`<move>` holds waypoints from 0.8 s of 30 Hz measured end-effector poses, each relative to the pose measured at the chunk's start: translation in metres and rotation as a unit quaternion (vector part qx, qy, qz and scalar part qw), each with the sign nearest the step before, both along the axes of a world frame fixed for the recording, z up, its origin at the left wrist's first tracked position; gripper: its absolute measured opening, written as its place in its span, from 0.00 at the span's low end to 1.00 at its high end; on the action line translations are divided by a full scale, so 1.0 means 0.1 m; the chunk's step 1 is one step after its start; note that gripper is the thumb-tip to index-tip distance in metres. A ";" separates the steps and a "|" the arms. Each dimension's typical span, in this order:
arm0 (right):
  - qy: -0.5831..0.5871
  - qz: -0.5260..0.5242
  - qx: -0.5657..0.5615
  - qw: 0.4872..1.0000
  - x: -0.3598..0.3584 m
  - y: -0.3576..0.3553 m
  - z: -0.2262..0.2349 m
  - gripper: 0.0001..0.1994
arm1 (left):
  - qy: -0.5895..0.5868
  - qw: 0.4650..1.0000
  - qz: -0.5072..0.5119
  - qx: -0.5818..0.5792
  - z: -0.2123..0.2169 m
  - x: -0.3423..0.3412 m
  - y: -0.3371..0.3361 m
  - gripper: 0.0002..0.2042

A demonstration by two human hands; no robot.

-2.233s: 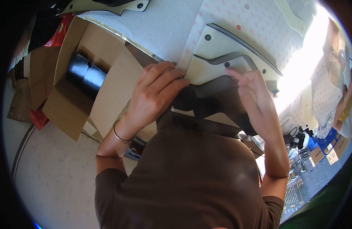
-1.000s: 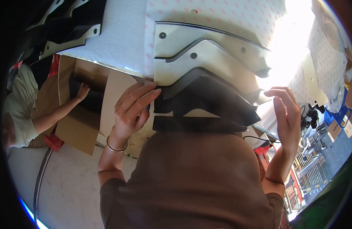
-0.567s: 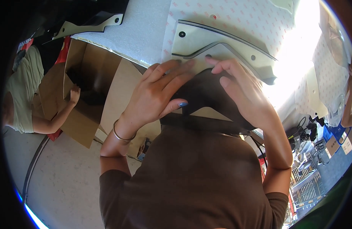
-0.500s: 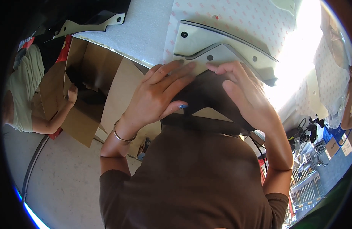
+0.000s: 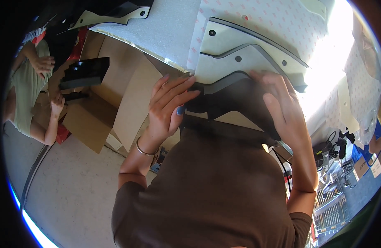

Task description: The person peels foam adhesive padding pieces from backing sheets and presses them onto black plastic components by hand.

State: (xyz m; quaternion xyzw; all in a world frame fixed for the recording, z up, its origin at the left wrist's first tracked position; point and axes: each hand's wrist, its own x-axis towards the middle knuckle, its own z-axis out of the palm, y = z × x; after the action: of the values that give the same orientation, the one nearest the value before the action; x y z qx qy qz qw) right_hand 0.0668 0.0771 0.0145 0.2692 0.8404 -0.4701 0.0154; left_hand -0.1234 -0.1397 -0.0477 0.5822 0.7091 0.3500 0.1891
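A black wavy-edged panel [image 5: 236,97] lies at the near edge of the table, in front of my body. Beyond it are two similar panels with pale faces, a nearer panel [image 5: 223,64] and a farther panel [image 5: 252,43], each showing dark round spots. My left hand [image 5: 167,105] is open at the black panel's left end, its fingers stretched out and the thumb apart. At the right end my right hand [image 5: 281,99] lies over the panel's edge, fingers slightly bent and thumb apart; its fingertips are partly blurred by glare.
White sheeting [image 5: 165,29] covers the table, with a printed liner [image 5: 277,29] under the panels. Another pale panel [image 5: 112,18] sits at the far left. On the left, a co-worker's hand [image 5: 57,104] is beside an open cardboard box [image 5: 89,128] and a glossy black piece [image 5: 85,73].
My left hand has drawn back left and nearer, off the pale panel. More of the black panel's upper edge shows. At the left, a glossy black piece has appeared above the box.
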 end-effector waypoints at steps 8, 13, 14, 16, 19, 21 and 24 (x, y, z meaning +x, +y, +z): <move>-0.109 -0.184 -0.042 0.976 0.74 0.19 0.16 0.18 | -0.140 0.986 0.092 0.006 0.02 0.15 0.15 0.16; -0.069 -0.221 -0.110 0.967 0.96 0.38 -0.07 0.22 | -0.051 0.995 0.075 -0.029 -0.03 0.09 0.22 0.20; -0.065 -0.229 -0.105 0.966 1.01 0.44 -0.14 0.22 | -0.027 0.997 0.064 -0.027 -0.05 0.05 0.23 0.20; -0.021 -0.323 -0.133 0.937 1.12 0.51 -0.30 0.20 | 0.002 0.998 0.052 -0.020 -0.06 0.07 0.25 0.20; 0.049 -0.323 -0.011 0.945 1.22 0.36 -0.31 0.14 | -0.130 0.981 0.138 -0.032 -0.12 0.14 0.23 0.19; 0.037 -0.291 0.037 0.955 1.22 0.14 -0.15 0.11 | -0.182 0.970 0.160 -0.033 -0.15 0.17 0.16 0.17; 0.033 -0.248 -0.023 0.968 1.31 0.02 -0.13 0.10 | -0.266 0.950 0.165 -0.020 -0.15 0.23 0.14 0.15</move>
State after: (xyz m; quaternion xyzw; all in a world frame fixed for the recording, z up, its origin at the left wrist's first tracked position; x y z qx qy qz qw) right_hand 0.1976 0.0793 0.0010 0.4526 0.7364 -0.4876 -0.1232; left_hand -0.1000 -0.1260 -0.0630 0.3390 0.7264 0.5038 0.3219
